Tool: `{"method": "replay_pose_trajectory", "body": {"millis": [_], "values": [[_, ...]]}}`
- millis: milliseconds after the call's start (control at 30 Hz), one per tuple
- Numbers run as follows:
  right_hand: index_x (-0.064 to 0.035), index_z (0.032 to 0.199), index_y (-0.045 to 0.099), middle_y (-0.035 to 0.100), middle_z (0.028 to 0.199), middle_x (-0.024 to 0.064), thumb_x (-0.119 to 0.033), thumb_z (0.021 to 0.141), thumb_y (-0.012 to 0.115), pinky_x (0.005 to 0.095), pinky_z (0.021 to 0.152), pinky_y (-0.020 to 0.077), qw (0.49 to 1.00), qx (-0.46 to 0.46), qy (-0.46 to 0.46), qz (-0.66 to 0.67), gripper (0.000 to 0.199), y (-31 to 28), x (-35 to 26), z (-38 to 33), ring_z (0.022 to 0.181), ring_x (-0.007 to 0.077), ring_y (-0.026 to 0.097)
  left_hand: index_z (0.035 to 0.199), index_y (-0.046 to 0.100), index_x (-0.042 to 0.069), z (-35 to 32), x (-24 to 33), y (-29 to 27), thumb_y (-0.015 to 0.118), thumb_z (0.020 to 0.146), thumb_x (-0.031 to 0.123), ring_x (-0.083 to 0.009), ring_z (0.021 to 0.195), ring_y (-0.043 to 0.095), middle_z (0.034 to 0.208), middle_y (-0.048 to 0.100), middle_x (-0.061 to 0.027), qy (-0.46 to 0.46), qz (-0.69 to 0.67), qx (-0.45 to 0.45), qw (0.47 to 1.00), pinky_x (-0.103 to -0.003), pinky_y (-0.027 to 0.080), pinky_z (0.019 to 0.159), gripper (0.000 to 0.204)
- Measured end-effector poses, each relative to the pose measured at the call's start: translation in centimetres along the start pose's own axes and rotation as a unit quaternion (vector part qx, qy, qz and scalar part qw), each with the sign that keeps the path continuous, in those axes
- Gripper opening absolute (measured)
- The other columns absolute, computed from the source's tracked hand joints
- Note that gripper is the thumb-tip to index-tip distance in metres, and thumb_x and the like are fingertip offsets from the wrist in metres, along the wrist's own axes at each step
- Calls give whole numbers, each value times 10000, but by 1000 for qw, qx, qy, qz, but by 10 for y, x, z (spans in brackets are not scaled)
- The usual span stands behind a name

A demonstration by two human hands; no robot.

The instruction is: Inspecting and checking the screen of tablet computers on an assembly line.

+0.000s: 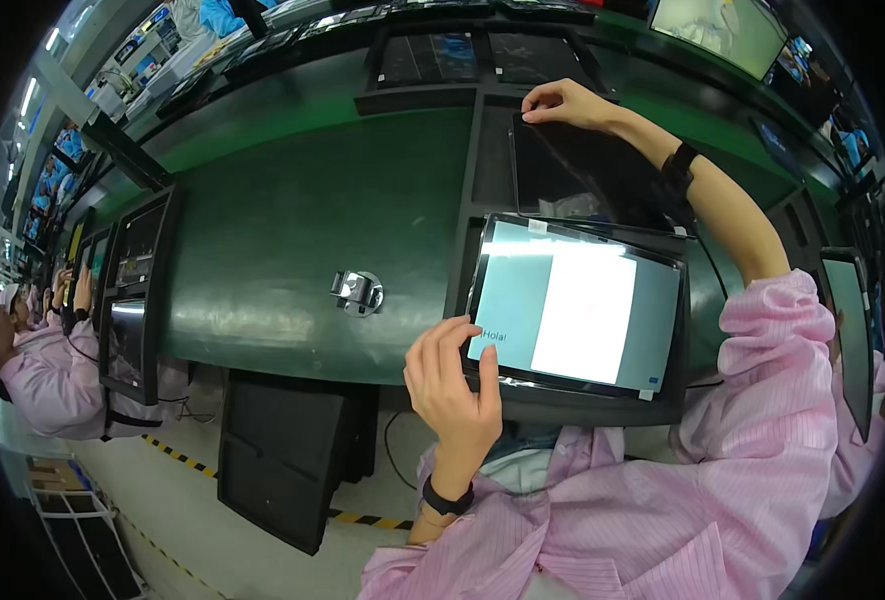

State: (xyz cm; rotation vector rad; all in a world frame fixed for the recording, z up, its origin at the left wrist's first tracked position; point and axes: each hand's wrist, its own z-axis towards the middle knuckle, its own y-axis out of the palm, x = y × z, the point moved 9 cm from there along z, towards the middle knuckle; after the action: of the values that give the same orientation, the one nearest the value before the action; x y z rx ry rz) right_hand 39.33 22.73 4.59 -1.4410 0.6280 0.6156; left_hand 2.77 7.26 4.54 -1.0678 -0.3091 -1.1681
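A lit tablet [507,262] with a pale teal and white screen lies in the near half of a black tray [461,252]. My left hand [452,385] is open at its lower left edge, with fingers spread and fingertips at the screen's border. Beyond it, a tablet with a dark screen [592,170] rests in the far half of the tray. My right hand [569,103] reaches across and pinches its far left corner between thumb and fingers. Clear film appears to lie near its lower edge. Both wrists wear black bands.
A small shiny metal fixture [358,293] stands on the green bench [262,250]. Black trays with dark tablets [427,58] line the back, and another tray [134,300] stands left. Stacked black trays [282,450] sit below the front edge. A person in pink [57,385] works at left.
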Motion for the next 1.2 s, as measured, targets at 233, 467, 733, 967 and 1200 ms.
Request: {"method": "replay_pose_trajectory", "body": {"millis": [233,467,733,967,1200], "values": [[-70,970,693,658,849,17,-297,859,711,264,790,442,1000,0,0,-14,253,-2,4,-1,799,84,576,979,601,43,-1,2,2,577,850,109,-301,1014,533,1058,637,-84,3,0,3,1000,-393,406,893,147],[-83,1179,615,655,1068,110,-369,874,675,332,921,467,978,95,-56,-178,422,-29,-78,-48,1043,225,610,993,604,22,-1,1,0,548,882,107,-302,996,543,1042,642,-96,11,-7,9,1000,-387,416,881,151],[-55,1065,672,615,1194,105,-113,857,609,433,1046,352,933,178,-123,-287,224,3,-197,-251,1254,327,467,1085,648,77,-2,4,5,520,910,180,-313,1147,479,1204,584,-107,27,15,-26,999,-418,377,955,240],[-62,1027,697,622,1196,103,-122,845,593,435,1031,362,936,302,46,-177,218,49,-146,-348,1266,330,457,1294,594,225,-8,19,13,501,923,217,-378,1361,253,1475,331,-154,97,166,-90,977,-507,256,1063,383],[-71,981,733,621,1209,108,-122,834,543,459,1041,347,893,377,80,-231,246,68,-133,-396,1285,354,426,1348,547,234,-11,18,14,437,941,216,-380,1363,257,1477,325,-159,100,168,-81,977,-517,242,1083,423]]}}
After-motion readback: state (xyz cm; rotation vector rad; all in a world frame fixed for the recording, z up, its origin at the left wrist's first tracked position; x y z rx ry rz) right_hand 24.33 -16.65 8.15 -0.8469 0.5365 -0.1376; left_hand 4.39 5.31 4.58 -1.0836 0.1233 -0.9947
